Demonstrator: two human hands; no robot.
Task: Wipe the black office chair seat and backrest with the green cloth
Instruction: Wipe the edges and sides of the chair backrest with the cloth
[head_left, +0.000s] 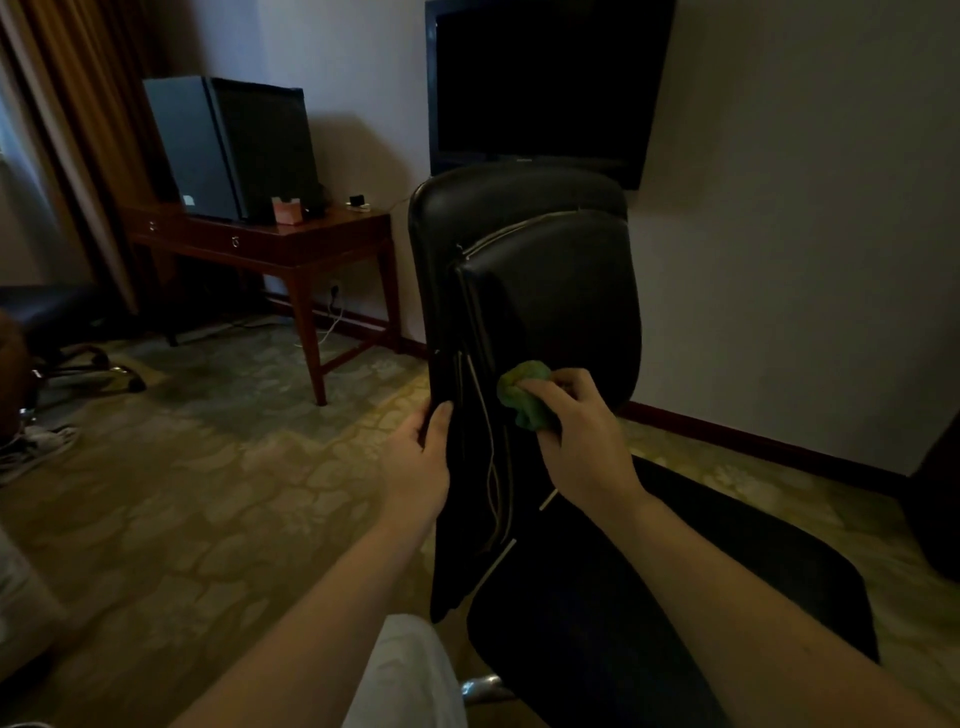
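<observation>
The black office chair stands in front of me, its tall backrest (540, 270) upright and its seat (675, 582) reaching toward the lower right. My left hand (418, 460) grips the backrest's left edge about halfway down. My right hand (582, 441) presses a bunched green cloth (522, 392) against the lower front of the backrest. Pale cracks and seams run down the backrest's left side.
A wooden desk (291, 244) with a small black fridge (228, 145) stands at the back left. A dark TV (540, 83) hangs on the wall behind the chair. Another chair's wheeled base (88, 364) sits far left on the patterned carpet (218, 478). My pale trouser leg (405, 675) shows below.
</observation>
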